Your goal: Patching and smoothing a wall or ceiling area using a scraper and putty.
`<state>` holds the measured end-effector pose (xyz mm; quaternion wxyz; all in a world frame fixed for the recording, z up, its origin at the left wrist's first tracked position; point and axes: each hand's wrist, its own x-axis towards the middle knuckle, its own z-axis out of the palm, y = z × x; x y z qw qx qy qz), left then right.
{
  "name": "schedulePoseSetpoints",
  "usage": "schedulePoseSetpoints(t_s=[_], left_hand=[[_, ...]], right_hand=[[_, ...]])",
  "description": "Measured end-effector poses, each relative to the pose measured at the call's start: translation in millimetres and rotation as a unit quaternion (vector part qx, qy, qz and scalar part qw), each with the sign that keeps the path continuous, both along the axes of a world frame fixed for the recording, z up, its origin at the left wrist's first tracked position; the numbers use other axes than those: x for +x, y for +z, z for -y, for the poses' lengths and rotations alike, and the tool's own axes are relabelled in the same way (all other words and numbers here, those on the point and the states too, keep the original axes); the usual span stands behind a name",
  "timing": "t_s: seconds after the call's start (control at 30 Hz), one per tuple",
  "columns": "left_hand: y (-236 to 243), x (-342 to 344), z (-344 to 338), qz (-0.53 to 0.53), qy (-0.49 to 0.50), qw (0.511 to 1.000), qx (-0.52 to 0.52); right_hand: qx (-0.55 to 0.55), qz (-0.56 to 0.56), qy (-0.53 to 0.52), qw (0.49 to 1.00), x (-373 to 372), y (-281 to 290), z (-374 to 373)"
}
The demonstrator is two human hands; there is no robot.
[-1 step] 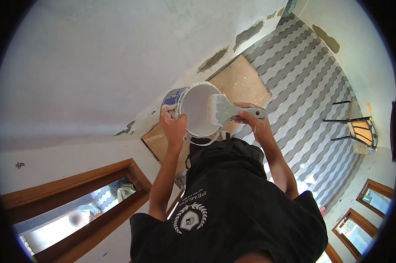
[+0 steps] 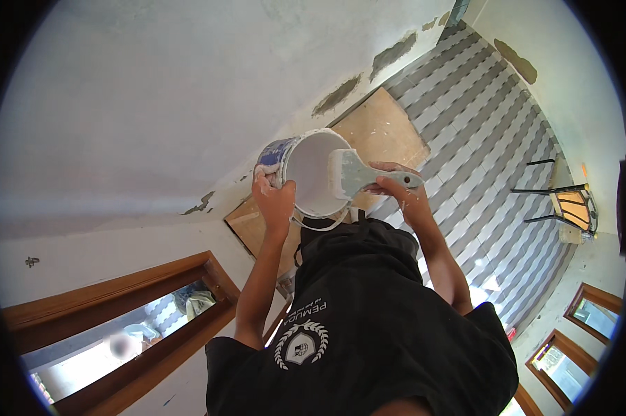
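Note:
My left hand (image 2: 275,197) is closed on the near-left rim and side of a paint bucket (image 2: 306,173), white inside with a blue patch outside. The bucket is tilted so its mouth faces me, and a pale handle hangs below its rim. In my right hand (image 2: 398,189) is a wide paintbrush (image 2: 358,173) with a grey handle, its fingers wrapped round that handle. The brush's pale, paint-coated bristles lie across the right side of the bucket's mouth. Whitish smears mark the fingers of both hands.
A pale wall (image 2: 153,104) with bare grey patches rises on the left. Beneath the bucket, a tan board (image 2: 382,128) lies on the grey-and-white patterned floor (image 2: 458,139). A chair (image 2: 569,204) stands far right. A wood-framed window (image 2: 119,298) is at lower left.

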<state>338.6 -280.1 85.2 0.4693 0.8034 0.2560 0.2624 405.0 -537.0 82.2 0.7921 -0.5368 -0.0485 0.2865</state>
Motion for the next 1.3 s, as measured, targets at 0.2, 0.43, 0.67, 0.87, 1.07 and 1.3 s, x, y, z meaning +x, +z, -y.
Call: schedulePoseSetpoints(t_s=[0.2, 0.43, 0.67, 0.87, 1.07, 1.3], left_hand=[[23, 6, 3, -0.011, -0.023, 1.000, -0.003], [19, 5, 6, -0.040, -0.025, 0.999, 0.023], [-1, 7, 13, 0.006, -0.020, 0.999, 0.036], [6, 10, 33, -0.004, 0.028, 0.997, 0.067], [-11, 11, 23, 0.013, 0.066, 0.991, 0.113], [10, 17, -4, 0.017, 0.084, 0.994, -0.063]], right_hand=[[-0.003, 0.030, -0.007, 1.000, 1, 14, -6], [-0.179, 0.182, 0.061, 0.965, 12, 2, -40], [-0.243, 0.364, -0.096, 0.894, 13, -37, -103], [-0.371, 0.367, -0.007, 0.853, 9, -78, -138], [-0.309, 0.407, -0.057, 0.858, 25, -106, -141], [0.047, -0.015, 0.053, 0.997, 50, 29, -50]])
